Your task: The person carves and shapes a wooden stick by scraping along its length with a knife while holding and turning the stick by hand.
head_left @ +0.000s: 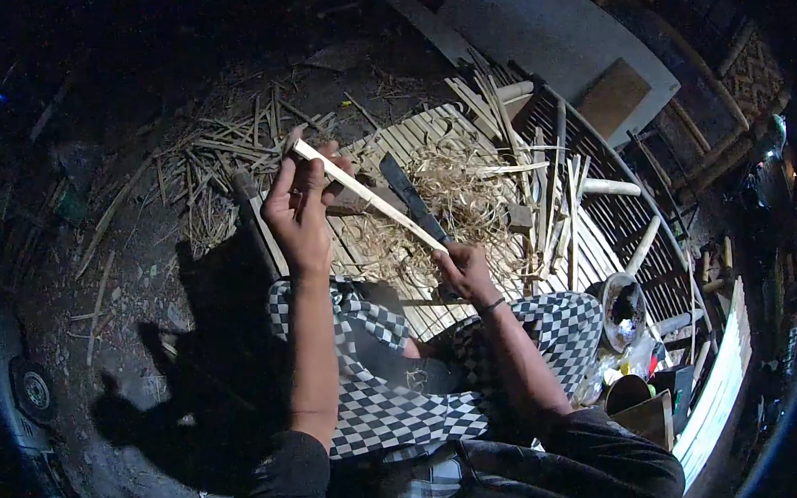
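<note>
A pale split strip (369, 195) slants down to the right between my two hands. My left hand (304, 200) is closed around its upper end, with some fingers raised. My right hand (463, 271) grips its lower end, together with a dark-bladed knife (412, 199) whose blade points up and left beyond the strip. The knife's handle is mostly hidden in my right fingers. Behind the blade, a heap of curly shavings (473, 204) lies on a slatted platform (410, 131).
Loose sticks (218, 164) litter the ground at the upper left. Long strips (577, 213) lie right of the shavings. A metal bowl (623, 312), a plastic bag (637, 361) and a dark container (630, 394) are by my right knee. A pale board (550, 38) lies at the back.
</note>
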A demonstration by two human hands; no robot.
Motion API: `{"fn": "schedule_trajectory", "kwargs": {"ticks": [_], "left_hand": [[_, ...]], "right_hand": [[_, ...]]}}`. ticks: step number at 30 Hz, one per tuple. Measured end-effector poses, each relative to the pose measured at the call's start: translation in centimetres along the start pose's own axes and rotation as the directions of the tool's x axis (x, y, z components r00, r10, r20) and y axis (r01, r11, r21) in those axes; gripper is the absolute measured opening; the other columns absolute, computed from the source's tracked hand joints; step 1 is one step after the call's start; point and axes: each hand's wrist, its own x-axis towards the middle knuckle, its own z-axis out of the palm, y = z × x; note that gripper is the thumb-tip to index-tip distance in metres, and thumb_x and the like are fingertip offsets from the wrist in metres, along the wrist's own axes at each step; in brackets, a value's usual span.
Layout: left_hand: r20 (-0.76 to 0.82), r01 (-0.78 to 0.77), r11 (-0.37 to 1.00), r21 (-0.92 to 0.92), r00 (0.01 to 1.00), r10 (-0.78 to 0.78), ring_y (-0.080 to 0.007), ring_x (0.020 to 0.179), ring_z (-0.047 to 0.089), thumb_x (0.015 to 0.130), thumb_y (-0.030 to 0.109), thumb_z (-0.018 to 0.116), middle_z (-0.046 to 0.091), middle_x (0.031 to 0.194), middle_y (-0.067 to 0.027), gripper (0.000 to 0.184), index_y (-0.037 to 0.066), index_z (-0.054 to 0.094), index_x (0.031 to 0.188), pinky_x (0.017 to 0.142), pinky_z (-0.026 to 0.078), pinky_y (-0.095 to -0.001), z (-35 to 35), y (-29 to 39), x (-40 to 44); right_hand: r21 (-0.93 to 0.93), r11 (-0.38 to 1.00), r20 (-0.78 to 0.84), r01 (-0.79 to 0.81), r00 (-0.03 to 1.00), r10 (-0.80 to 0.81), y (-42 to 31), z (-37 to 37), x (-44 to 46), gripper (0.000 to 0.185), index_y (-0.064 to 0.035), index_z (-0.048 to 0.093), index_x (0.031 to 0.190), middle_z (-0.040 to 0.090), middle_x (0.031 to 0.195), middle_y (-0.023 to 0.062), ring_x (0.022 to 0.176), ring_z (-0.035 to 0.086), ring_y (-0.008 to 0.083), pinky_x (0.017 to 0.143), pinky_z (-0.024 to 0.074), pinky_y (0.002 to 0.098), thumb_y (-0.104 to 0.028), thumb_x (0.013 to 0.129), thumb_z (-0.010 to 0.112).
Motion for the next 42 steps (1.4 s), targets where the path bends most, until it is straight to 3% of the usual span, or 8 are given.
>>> {"fn": "schedule_trajectory", "kwargs": {"ticks": [10, 12, 16, 18, 24, 28, 33, 42], "left_hand": [[-0.083, -0.005, 0.999, -0.043, 0.997, 0.001, -0.0283, 0.092, 0.069, 0.092, 0.005, 0.063, 0.064, 0.116, -0.0170, 0.045, 0.003, 0.049, 0.135, 0.080, 0.061, -0.0409, -0.3, -0.6, 0.1], [-0.117, -0.034, 0.999, 0.020, 0.992, 0.036, -0.0281, 0.091, 0.069, 0.091, 0.005, 0.065, 0.065, 0.114, -0.0175, 0.047, 0.002, 0.049, 0.135, 0.080, 0.061, -0.0415, -0.6, -1.0, 0.1], [-0.162, -0.011, 0.999, 0.039, 0.987, 0.017, -0.0279, 0.091, 0.069, 0.090, 0.003, 0.065, 0.065, 0.115, -0.0188, 0.046, 0.001, 0.050, 0.133, 0.080, 0.061, -0.0427, -0.5, -1.0, 0.2], [-0.164, -0.049, 0.999, -0.015, 0.985, 0.046, -0.0280, 0.089, 0.069, 0.088, 0.000, 0.066, 0.065, 0.114, -0.0195, 0.045, 0.001, 0.052, 0.131, 0.079, 0.062, -0.0430, -0.3, -1.1, 0.1], [-0.240, -0.078, 0.997, 0.017, 0.967, 0.080, -0.0282, 0.086, 0.070, 0.086, -0.003, 0.067, 0.065, 0.111, -0.0194, 0.046, -0.002, 0.053, 0.129, 0.076, 0.063, -0.0443, -0.3, -1.9, 0.1], [-0.253, -0.147, 0.986, 0.084, 0.954, 0.164, -0.0285, 0.086, 0.069, 0.084, -0.006, 0.068, 0.064, 0.111, -0.0185, 0.044, -0.003, 0.054, 0.125, 0.074, 0.063, -0.0437, -0.7, -2.4, 0.2], [-0.291, -0.107, 0.968, 0.228, 0.941, 0.172, -0.0153, 0.088, 0.065, 0.084, -0.005, 0.070, 0.066, 0.107, -0.0118, 0.023, -0.003, 0.061, 0.105, 0.072, 0.060, -0.0309, -1.0, -1.8, 0.6], [-0.162, -0.151, 0.924, 0.350, 0.962, 0.219, -0.0122, 0.087, 0.065, 0.084, -0.003, 0.071, 0.067, 0.098, -0.0065, 0.024, -0.002, 0.065, 0.107, 0.073, 0.057, -0.0265, -1.9, -2.0, 0.9]], "right_hand": [[-0.014, 1.000, 0.010, 0.019, 1.000, -0.019, -1.7, -0.6, 0.2, 0.041, 0.0003, 0.064, 0.074, 0.051, 0.055, 0.0175, 0.047, 0.046, 0.0282, 0.051, 0.0398, 0.0409, -0.035, 0.093, 0.061], [0.059, 0.998, 0.021, -0.030, 0.999, 0.029, -1.1, -0.2, 0.0, 0.033, 0.0020, 0.057, 0.073, 0.042, 0.055, 0.0008, 0.053, 0.038, 0.0089, 0.049, 0.0336, 0.0303, -0.022, 0.096, 0.060], [-0.027, 0.999, 0.063, -0.029, 0.998, 0.031, -2.5, -1.0, 0.1, 0.035, 0.0030, 0.054, 0.071, 0.041, 0.055, 0.0018, 0.053, 0.038, 0.0088, 0.049, 0.0334, 0.0310, -0.022, 0.095, 0.060], [-0.018, 1.000, 0.006, 0.012, 1.000, -0.012, -2.8, -0.9, 0.1, 0.041, 0.0024, 0.062, 0.075, 0.046, 0.052, 0.0146, 0.046, 0.040, 0.0178, 0.048, 0.0357, 0.0376, -0.034, 0.094, 0.061], [0.018, 0.999, 0.046, -0.048, 0.998, 0.047, -0.5, 0.1, 0.1, 0.040, 0.0022, 0.062, 0.074, 0.049, 0.053, 0.0167, 0.046, 0.043, 0.0201, 0.050, 0.0388, 0.0388, -0.033, 0.094, 0.060], [0.002, 1.000, 0.042, -0.024, 0.999, 0.024, -1.5, -0.2, 0.1, 0.042, 0.0022, 0.062, 0.074, 0.050, 0.053, 0.0164, 0.045, 0.043, 0.0211, 0.050, 0.0398, 0.0393, -0.034, 0.095, 0.058], [-0.007, 0.986, 0.112, -0.165, 0.980, 0.165, -0.7, 0.2, 0.0, 0.054, 0.0018, 0.065, 0.069, 0.050, 0.051, 0.0155, 0.046, 0.046, 0.0217, 0.051, 0.0411, 0.0398, -0.043, 0.097, 0.053], [0.095, 0.977, 0.159, -0.192, 0.972, 0.175, 2.2, 1.2, 0.4, 0.066, 0.0025, 0.061, 0.063, 0.043, 0.049, 0.0048, 0.049, 0.042, 0.0130, 0.049, 0.0374, 0.0365, -0.051, 0.098, 0.048]]}}
